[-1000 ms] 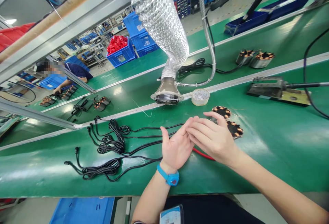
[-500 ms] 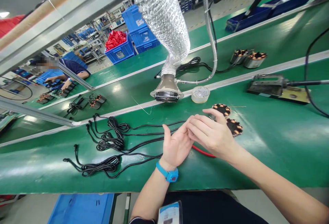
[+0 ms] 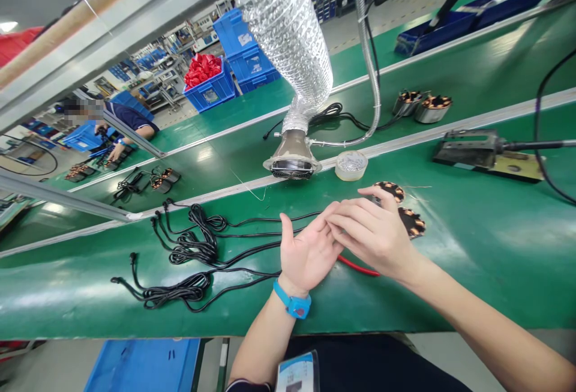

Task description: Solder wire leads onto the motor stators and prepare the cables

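Observation:
My left hand is palm up above the green bench, open, with the thumb apart and a blue band round its wrist. Across its fingertips rest the fingers of my right hand, which are stretched out and slightly bent; no object shows between the hands. Just beyond my right hand stand two stators with copper windings, partly hidden by it. A piece of red tubing lies below the hands. Black power cords lie coiled to the left, their leads running behind my left hand.
A fume extractor hood hangs over the bench beside a round tub. A tool on a yellow base sits at right. Beyond the metal rail, a belt carries more stators and cords. A co-worker works at far left.
My left hand has shifted slightly left and its thumb and fingers have spread a little more. Stators and cords on the belt have moved left. The co-worker's hands have moved.

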A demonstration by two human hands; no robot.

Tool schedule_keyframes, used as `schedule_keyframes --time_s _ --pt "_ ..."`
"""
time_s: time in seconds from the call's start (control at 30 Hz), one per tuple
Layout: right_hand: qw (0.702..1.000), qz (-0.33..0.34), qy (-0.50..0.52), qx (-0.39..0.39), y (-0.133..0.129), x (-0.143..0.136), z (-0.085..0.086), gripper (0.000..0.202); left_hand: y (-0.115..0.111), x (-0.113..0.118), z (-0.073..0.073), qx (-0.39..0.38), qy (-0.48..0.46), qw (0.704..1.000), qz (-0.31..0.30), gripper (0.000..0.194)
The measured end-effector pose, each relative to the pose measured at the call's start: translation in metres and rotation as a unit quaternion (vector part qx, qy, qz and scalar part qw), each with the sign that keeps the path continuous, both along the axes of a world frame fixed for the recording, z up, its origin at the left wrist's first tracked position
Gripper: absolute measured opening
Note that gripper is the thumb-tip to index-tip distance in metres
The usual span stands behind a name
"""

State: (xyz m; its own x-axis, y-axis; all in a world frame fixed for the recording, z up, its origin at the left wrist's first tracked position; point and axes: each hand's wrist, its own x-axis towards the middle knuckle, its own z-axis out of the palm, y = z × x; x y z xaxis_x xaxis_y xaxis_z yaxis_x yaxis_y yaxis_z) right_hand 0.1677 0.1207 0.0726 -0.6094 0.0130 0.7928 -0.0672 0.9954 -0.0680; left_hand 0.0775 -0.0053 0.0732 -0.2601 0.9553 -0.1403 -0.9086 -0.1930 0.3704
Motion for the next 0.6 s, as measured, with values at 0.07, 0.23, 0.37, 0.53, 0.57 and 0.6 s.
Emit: schedule_keyframes --time_s 0.07,0.23,0.37,0.53,0.57,0.6 --pt "1.000 0.008 -0.007 0.003 -0.0005 0.0000 0.0005 0.007 -0.0002 -0.0003 -0.0003 0.005 0.002 1.000 -0.003 0.094" --pt "0.999 0.012 -0.011 0.039 0.0004 -0.0007 0.0011 0.007 0.0000 0.0011 -0.0014 0.009 0.005 1.000 0.005 0.092" --pt "0.995 0.008 -0.010 0.097 0.0011 -0.0007 -0.0005 0.007 0.0004 0.0021 -0.0026 0.011 0.025 1.000 0.003 0.093" --pt "0.991 -0.018 -0.026 0.132 0.0003 -0.0012 -0.0019 0.008 0.0015 0.0036 -0.0021 0.004 0.045 0.999 0.003 0.093" --pt "0.990 -0.021 -0.027 0.134 0.0002 -0.0016 -0.0019 0.008 0.0017 0.0040 -0.0017 -0.002 0.047 0.999 0.005 0.093" --pt "0.990 -0.024 -0.028 0.133 0.0001 -0.0021 -0.0019 0.009 0.0018 0.0044 -0.0015 -0.009 0.048 0.999 0.007 0.093"
